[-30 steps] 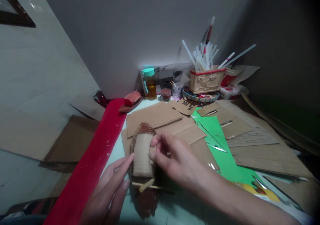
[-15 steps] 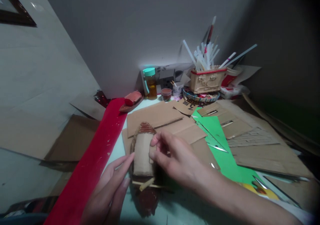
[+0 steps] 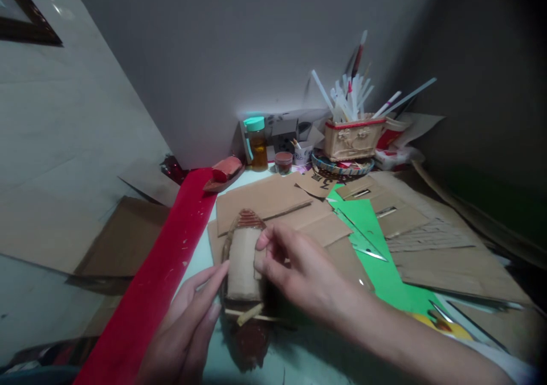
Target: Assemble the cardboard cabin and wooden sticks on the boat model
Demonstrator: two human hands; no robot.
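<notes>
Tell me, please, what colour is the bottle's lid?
Teal-green lid, clearest in the head view.

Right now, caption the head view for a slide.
Left hand and right hand steady a small cardboard boat model beside a red strip and cardboard sheets.

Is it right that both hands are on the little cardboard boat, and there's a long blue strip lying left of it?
Not quite: the strip is red, not blue. The head view shows it lying left of the boat, with the left hand and right hand both on the boat.
</notes>
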